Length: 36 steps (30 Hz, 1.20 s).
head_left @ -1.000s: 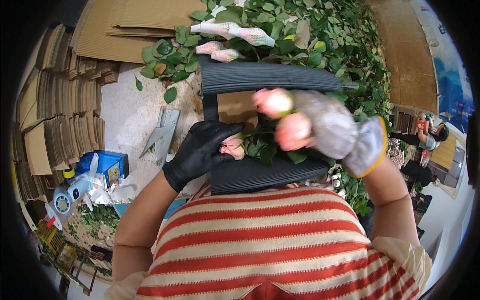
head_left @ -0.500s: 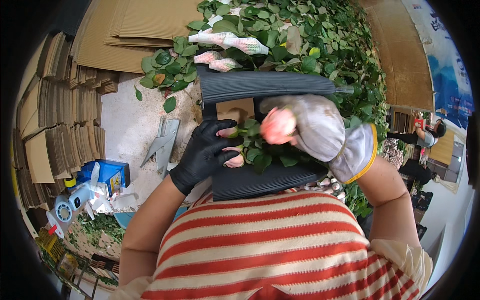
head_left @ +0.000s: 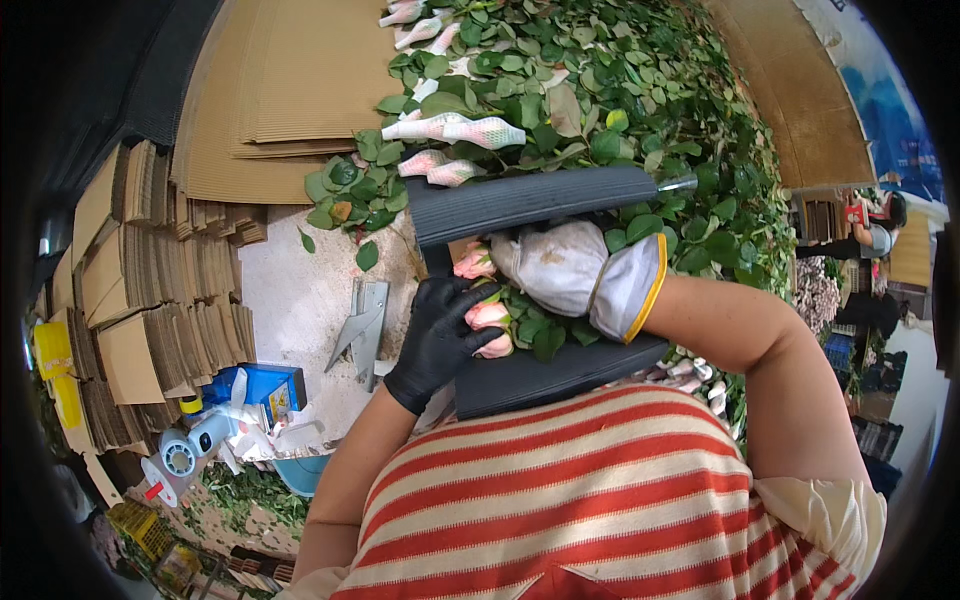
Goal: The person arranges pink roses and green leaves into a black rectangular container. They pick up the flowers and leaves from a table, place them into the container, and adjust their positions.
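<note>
Pink roses lie between two black ribbed padded bars, the far bar (head_left: 540, 203) and the near bar (head_left: 565, 378). My left hand (head_left: 437, 340), in a black glove, curls its fingers around the heads of the lower roses (head_left: 488, 316) at the left end. In a soiled pale grey glove with a yellow cuff, my right hand (head_left: 560, 268) holds another pink rose (head_left: 474, 262) just behind its head, beside my left fingertips. Green rose leaves (head_left: 540, 330) show below that glove. The stems are mostly hidden, as are the right fingertips.
Roses in white mesh sleeves (head_left: 455, 130) and heaped leaves (head_left: 650, 90) lie beyond the far bar. Cardboard sheets (head_left: 310, 80) and stacked cardboard pieces (head_left: 150, 270) stand left. A metal bracket-like tool (head_left: 362, 325) and a blue box (head_left: 270, 390) are nearby. Another person (head_left: 880, 235) is far right.
My right hand has brought its rose leftward and down among the others, next to my left hand. My left hand stays at the rose heads. The whole view has shifted slightly.
</note>
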### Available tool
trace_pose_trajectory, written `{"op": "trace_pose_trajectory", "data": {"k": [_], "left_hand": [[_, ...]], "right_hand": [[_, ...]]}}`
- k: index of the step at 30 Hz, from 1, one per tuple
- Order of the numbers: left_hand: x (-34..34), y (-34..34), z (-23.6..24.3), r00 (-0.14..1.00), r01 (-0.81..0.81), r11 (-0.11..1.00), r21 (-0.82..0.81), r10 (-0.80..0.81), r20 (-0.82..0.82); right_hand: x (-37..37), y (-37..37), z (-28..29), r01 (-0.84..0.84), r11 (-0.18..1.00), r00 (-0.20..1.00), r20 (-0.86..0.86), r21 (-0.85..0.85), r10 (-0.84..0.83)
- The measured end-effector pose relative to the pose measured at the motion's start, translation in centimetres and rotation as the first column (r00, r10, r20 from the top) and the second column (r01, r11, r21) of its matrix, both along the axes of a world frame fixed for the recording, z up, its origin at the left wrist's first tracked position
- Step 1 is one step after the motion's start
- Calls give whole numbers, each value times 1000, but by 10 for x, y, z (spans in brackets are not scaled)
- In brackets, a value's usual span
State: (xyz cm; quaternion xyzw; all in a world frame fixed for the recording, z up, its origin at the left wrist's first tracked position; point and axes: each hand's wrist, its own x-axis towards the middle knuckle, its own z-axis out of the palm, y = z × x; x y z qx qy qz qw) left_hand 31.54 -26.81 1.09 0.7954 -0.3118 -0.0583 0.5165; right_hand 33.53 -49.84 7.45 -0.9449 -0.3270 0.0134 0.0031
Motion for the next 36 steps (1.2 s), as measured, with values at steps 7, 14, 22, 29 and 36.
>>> {"op": "trace_pose_trajectory", "data": {"k": [7, 14, 22, 29, 36], "left_hand": [[18, 0, 13, 992, 113, 987, 117, -119, 49], [40, -1, -5, 975, 197, 979, -52, -191, 112], [29, -5, -1, 772, 6, 965, -261, -170, -613], [28, -6, -3, 1000, -6, 1000, 15, 6, 15], [28, -6, -2, 999, 24, 999, 34, -22, -41]], "right_hand": [[-2, 17, 10, 19, 993, 997, -73, -117, -28], [51, -8, 97, 248, 967, 963, 97, 54, -252], [103, -32, 151, 613, 790, 780, -170, 16, -602], [42, -27, 165, 289, 955, 944, 147, 72, -297], [56, -41, 150, 199, 959, 974, -146, 202, -171]]}}
